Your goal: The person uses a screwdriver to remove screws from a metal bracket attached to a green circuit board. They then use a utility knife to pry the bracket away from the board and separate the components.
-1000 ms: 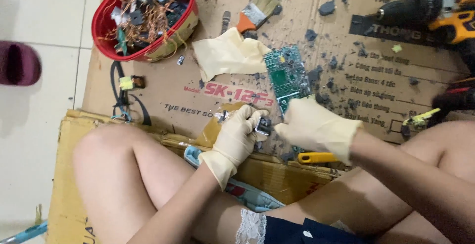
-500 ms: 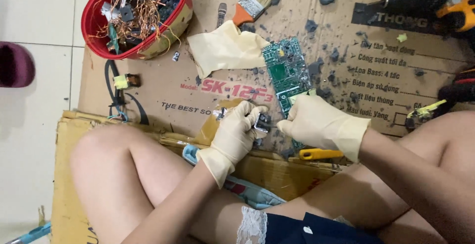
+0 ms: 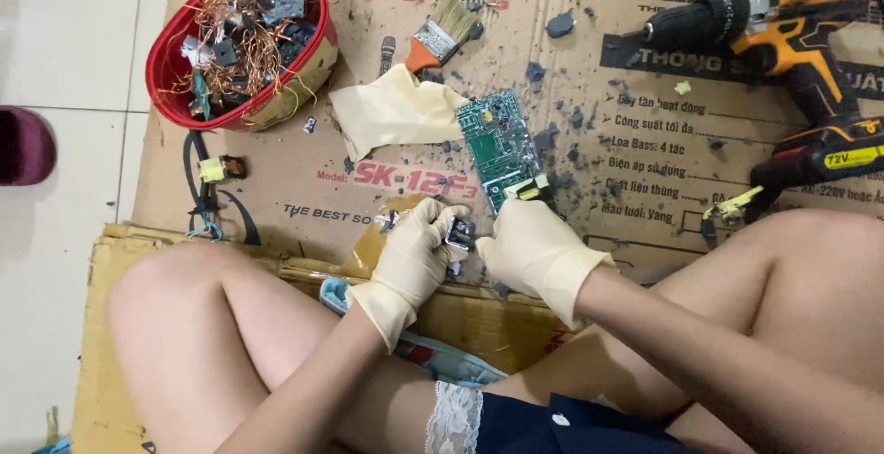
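Both of my hands wear cream rubber gloves and meet over flattened cardboard (image 3: 589,67) between my knees. My left hand (image 3: 416,253) grips a small dark electronic part (image 3: 458,232) with metal bits. My right hand (image 3: 532,244) is closed on the same part from the right, its fingers pinching near a small yellow-taped component (image 3: 527,191). A green circuit board (image 3: 495,144) lies just beyond my right hand, touching it at the near end.
A red bowl (image 3: 177,58) of copper wire and scrap parts sits far left. A spare glove (image 3: 391,113) and a paintbrush (image 3: 440,32) lie beyond the board. An orange-black cordless drill (image 3: 783,30) rests far right. Dark debris dots the cardboard.
Both hands have stayed together on the small part with only slight finger shifts. The camera view has drifted a little, so the scene sits lower and further right in frame.
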